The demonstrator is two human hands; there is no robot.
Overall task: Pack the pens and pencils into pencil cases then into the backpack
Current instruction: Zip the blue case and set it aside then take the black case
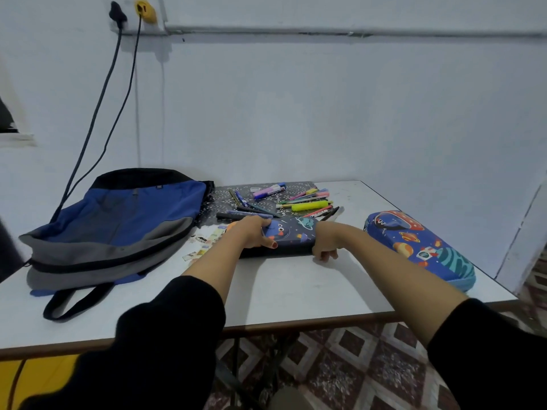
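A dark blue space-print pencil case [291,236] lies flat in the middle of the white table [296,288]. My left hand [251,233] grips its left end, thumb on the front edge. My right hand [324,247] curls over its right front corner. Behind the case, several pens, pencils and markers [284,202] lie loose on a black patterned sheet [222,202], among them a yellow highlighter [309,206]. A second pencil case [420,247], bright blue with planets and a rocket, rests to the right. The blue and grey backpack [118,229] lies flat on the left.
Small stickers [204,244] are scattered between the backpack and the dark case. Two cables [100,113] hang from wall plugs down behind the backpack. The table's front edge [296,321] runs close to me, with patterned floor tiles below.
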